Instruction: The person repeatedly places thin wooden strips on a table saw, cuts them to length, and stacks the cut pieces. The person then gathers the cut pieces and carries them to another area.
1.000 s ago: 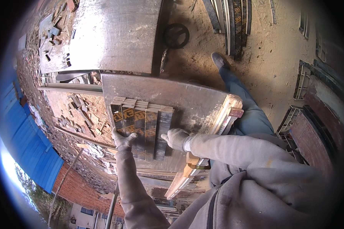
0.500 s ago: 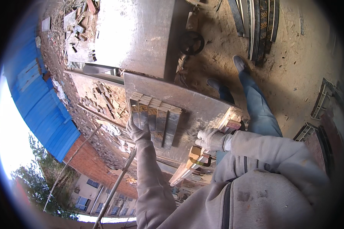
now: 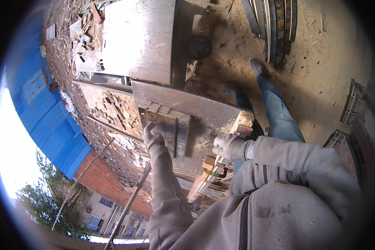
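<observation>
Several flat plywood strips (image 3: 169, 129) lie side by side on a worn metal table (image 3: 212, 109), dark-faced with pale wood ends. My left hand (image 3: 153, 136), in a light glove, is at the near left edge of these strips. Its forefinger and thumb stand apart, and I see nothing held between them; whether it touches the strips I cannot tell. Closer to my body, my right hand (image 3: 229, 146), also gloved, is curled beside a long wooden rail (image 3: 204, 183). What its fingers close on, if anything, is hidden. A clamp (image 3: 218, 171) and a wood block (image 3: 208, 163) sit on the rail.
Beyond the table stands a bright metal-topped machine (image 3: 137, 37) with a dark handwheel (image 3: 198, 47). Offcuts (image 3: 114, 110) litter the ground at left. Long dark strips (image 3: 275, 31) lie on the sandy floor at upper right, past my legs (image 3: 279, 110). A slanting pole (image 3: 131, 202) rises near my left forearm.
The view has shifted slightly. My left hand's fingers, earlier stretched along the ends of the strips, are now more bent and apart. My right hand stays by the rail.
</observation>
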A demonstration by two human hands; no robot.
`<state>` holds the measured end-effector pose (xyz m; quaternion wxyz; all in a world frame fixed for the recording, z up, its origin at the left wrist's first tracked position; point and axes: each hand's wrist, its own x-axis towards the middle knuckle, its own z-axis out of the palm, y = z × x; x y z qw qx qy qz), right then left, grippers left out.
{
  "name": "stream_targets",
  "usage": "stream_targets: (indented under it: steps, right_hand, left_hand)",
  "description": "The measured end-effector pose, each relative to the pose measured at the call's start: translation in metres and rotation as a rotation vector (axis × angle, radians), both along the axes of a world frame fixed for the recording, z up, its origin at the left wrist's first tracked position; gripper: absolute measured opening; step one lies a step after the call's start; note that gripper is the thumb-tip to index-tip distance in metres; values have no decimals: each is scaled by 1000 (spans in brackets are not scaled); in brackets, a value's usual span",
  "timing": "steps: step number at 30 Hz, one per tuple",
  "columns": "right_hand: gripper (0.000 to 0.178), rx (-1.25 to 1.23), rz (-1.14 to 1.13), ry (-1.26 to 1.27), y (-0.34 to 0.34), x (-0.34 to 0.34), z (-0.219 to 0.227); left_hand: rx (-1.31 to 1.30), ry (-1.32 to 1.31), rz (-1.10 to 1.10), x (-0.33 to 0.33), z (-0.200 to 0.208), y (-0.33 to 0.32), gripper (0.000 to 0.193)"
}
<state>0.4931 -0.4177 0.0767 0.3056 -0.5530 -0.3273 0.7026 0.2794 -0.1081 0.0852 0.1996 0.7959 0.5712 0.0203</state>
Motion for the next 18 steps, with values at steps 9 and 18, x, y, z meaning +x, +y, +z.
stream_targets:
  steps: [9, 18]
  right_hand:
    - [42, -8, -3, -15, -9, 14, -3]
    - [42, 5, 31, -57, -37, 21, 12]
  left_hand:
    - [25, 0, 46, 4, -7, -55, 40]
    - [8, 129, -72, -5, 0, -94, 33]
